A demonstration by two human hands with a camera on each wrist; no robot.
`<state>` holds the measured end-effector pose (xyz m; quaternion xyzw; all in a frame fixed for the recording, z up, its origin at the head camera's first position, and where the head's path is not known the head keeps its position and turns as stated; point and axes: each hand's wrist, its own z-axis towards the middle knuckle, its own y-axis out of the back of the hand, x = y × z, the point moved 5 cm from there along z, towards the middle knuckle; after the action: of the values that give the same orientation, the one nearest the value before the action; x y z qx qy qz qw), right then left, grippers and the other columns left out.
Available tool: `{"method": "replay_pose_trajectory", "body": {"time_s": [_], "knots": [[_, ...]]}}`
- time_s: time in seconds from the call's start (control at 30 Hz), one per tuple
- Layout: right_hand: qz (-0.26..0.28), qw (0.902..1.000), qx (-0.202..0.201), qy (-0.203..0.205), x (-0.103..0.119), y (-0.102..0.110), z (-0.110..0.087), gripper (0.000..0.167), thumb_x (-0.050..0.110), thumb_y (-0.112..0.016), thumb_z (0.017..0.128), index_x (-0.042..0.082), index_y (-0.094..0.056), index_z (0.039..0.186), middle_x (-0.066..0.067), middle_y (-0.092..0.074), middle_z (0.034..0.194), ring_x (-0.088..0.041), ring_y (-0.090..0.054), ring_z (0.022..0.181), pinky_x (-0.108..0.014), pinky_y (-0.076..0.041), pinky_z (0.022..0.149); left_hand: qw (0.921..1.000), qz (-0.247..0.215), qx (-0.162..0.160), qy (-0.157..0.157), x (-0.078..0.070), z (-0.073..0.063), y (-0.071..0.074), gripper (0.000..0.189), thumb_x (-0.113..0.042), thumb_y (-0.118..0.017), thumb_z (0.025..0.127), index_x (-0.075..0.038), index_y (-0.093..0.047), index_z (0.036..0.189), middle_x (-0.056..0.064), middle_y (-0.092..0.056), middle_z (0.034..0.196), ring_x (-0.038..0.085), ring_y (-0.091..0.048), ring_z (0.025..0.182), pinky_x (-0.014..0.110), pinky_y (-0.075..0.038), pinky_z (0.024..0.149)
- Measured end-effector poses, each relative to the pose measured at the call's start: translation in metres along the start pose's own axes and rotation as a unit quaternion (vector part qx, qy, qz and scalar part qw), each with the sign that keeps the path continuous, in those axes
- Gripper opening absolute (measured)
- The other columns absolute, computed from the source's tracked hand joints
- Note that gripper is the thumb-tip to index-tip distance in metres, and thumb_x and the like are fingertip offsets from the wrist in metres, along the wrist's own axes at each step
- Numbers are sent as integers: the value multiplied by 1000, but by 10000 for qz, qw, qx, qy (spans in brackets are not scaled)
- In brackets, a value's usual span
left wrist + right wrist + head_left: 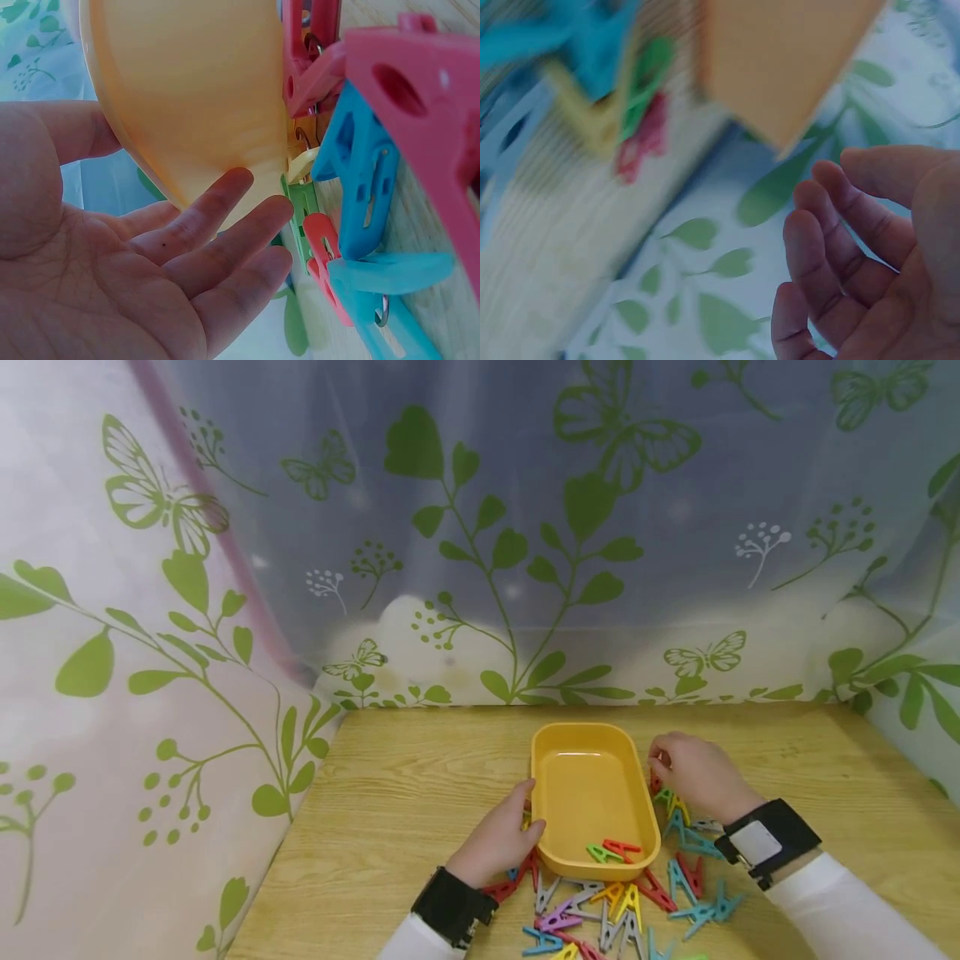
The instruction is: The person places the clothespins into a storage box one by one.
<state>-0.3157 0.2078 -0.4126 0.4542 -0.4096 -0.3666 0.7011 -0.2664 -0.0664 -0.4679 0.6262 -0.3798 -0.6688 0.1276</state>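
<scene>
Yellow tray (pixel 577 785) sits on the wood-grain tabletop (pixel 420 768) (clock centred on tray, 12 = far side); left hand (pixel 495 847) at 8 to 9 o'clock holds its side wall, thumb over the rim, other fingers fairly straight along the outside. Right hand (pixel 697 777) at 2 to 3 o'clock, just beside the tray: fingers loosely bent, nothing seen between them in the right wrist view. Green clothespin (pixel 602 853) and red clothespin (pixel 622 847) lie inside near 6 o'clock; loose clothespins (pixel 557 918), mixed colours, spread outside from 3 through 6 to 8 o'clock.
</scene>
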Motion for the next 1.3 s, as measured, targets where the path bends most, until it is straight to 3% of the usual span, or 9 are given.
{"method": "replay_pose_trajectory", "body": {"time_s": [0.3,0.47,0.57,0.7,0.97,1.1,1.3], "knots": [[-316,9987,400,43,-42,-20,6,7,0,-73,89,1,-71,96,-7,-65,83,-22,-61,73,-43,-56,69,10000,-13,53,-78,0,-1,1,64,-24,-57,107,-7,-28,161,21,-56,147,15,-64,81,36,-47,76],[-255,9973,691,-5,-50,-31,9,6,3,-72,91,2,-71,97,-10,-66,86,-25,-62,76,-45,-56,70,9999,74,-12,-87,2,0,1,64,-25,-58,106,-7,-29,161,19,-57,146,24,-67,114,41,-51,91],[-211,9956,912,-21,-51,-39,8,4,4,-71,93,3,-71,97,-9,-67,87,-26,-64,79,-47,-57,74,10000,48,2,-60,3,0,1,64,-24,-58,106,-7,-29,161,19,-58,144,27,-65,118,42,-52,91],[-165,9948,1006,-34,-54,-46,6,3,4,-70,94,2,-71,97,-9,-66,87,-26,-64,80,-49,-57,77,10000,7,58,-40,1,-1,1,64,-24,-58,106,-7,-29,161,20,-58,145,24,-67,110,38,-50,83],[-285,9951,941,58,-64,-54,4,7,4,-70,93,4,-67,87,-6,-64,79,-20,-59,71,-42,-53,67,10000,60,67,-4,0,-1,1,64,-24,-58,106,-7,-29,161,21,-55,149,20,-66,105,36,-47,80],[-201,9956,895,-212,-63,-50,0,7,6,-70,94,2,-67,88,-8,-65,80,-19,-58,69,-41,-53,65,10000,22,81,19,1,-1,1,64,-25,-58,106,-8,-28,161,20,-54,149,18,-66,102,36,-48,79],[30,9981,182,-590,-46,-23,-1,10,8,-67,96,-2,-66,93,-10,-62,80,-19,-53,66,-39,-49,60,10000,-33,53,1,0,-1,1,65,-24,-58,106,-8,-28,161,22,-55,148,12,-61,81,34,-45,70]]}}
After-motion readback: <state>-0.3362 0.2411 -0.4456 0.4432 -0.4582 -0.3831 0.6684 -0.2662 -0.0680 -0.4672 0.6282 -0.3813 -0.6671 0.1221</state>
